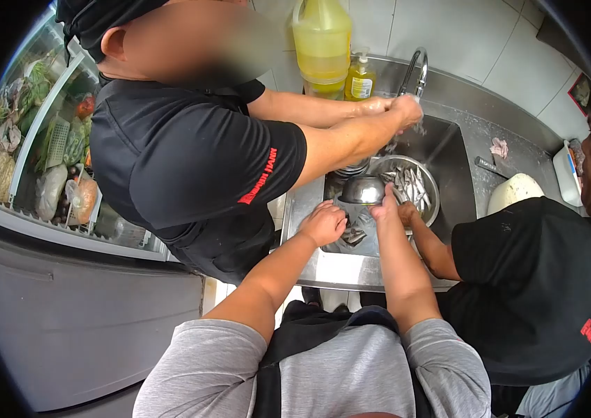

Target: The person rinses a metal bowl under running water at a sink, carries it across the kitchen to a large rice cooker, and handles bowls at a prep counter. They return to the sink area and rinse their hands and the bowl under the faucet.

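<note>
My right hand (383, 207) grips a small metal bowl (361, 189) by its side and holds it tilted over the sink. My left hand (323, 223) is at the sink's left edge with its fingers curled; whatever they hold, if anything, is hidden. Beside it, a few small fish (354, 235) lie on the sink bottom. A larger steel bowl (436, 195) full of small silvery fish (407, 182) stands in the sink, just beyond my right hand. Close to my right hand is a co-worker's hand (405, 213).
Another co-worker's hands (403, 111) are under the running faucet (417, 70). Yellow jug (322, 42) and soap bottle (360, 80) stand behind the sink (459, 160). A knife (490, 166) lies on the right counter. A glass-front fridge (45, 132) holds vegetables at left.
</note>
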The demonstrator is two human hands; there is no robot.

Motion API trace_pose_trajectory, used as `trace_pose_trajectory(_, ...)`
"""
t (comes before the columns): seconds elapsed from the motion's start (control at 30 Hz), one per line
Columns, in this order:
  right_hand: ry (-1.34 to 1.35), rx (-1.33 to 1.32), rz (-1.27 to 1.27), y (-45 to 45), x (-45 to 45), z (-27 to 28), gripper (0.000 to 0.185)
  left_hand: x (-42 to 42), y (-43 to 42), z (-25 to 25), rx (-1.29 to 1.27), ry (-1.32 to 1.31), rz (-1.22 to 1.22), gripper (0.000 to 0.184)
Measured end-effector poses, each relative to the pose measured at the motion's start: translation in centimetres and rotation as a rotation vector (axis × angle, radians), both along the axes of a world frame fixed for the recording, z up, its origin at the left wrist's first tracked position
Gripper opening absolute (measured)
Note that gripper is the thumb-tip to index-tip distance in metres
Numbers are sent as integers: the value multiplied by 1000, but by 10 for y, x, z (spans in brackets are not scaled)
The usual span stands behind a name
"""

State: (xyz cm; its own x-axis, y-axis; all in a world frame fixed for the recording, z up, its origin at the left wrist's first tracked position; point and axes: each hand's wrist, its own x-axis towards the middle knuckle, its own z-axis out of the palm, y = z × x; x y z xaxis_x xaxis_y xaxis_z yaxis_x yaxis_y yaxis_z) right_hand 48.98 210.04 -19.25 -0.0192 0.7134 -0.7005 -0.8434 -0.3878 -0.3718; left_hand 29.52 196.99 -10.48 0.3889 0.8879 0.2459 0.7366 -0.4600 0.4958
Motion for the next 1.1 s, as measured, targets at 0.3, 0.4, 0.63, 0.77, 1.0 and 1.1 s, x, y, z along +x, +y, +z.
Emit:
trace_pose_trajectory(0.3,104,9,-56,-38,-8,33,60,0,-1,-1,14,4,5,17)
trace_pose_trajectory(0.4,91,95,-28,-45,-14,80,56,0,-3,7,-24,8,-3,17)
trace_pose_trajectory(0.63,-312,381,-109,-36,-9,124,38,-1,-2,2,-8,7,-15,17)
trace_pose_trajectory(0.77,-500,452,-280,-35,1,151,33,0,-1,3,-4,8,-11,17)
trace_pose_trajectory(1.0,-614,605,-527,-39,7,215,37,1,-2,9,-36,22,-9,17)
trace_pose_trajectory(1.1,-568,635,-649,-35,10,239,40,1,-1,6,-32,23,-8,17)
